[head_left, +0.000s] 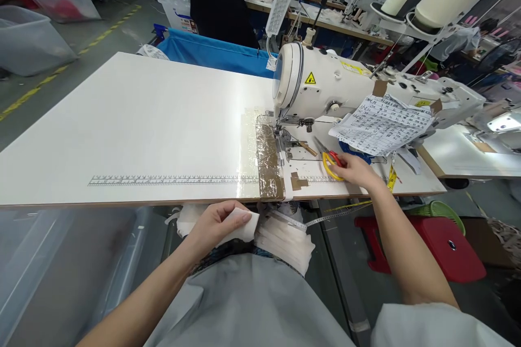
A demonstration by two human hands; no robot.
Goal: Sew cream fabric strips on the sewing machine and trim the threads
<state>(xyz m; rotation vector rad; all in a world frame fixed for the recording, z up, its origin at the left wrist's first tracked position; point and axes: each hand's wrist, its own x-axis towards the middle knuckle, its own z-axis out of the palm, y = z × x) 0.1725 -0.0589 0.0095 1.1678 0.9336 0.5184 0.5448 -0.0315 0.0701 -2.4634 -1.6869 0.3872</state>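
My left hand (217,225) is in my lap below the table edge, fingers pinched on a small white fabric piece (243,226). More folded white fabric (285,244) lies stacked beside it. My right hand (355,169) reaches onto the white table (142,130) and closes on scissors (331,161) with yellow and red handles, just right of the needle area. The white sewing machine (325,84) stands behind the scissors. A sheet of printed paper (382,122) hangs taped over its arm.
A printed ruler strip (171,180) runs along the table front, with taped clear film (266,154) by the needle. A red stool (443,246) and green basket (442,210) sit at right. A person stands behind a blue bin (211,53). Clear plastic bins sit at left.
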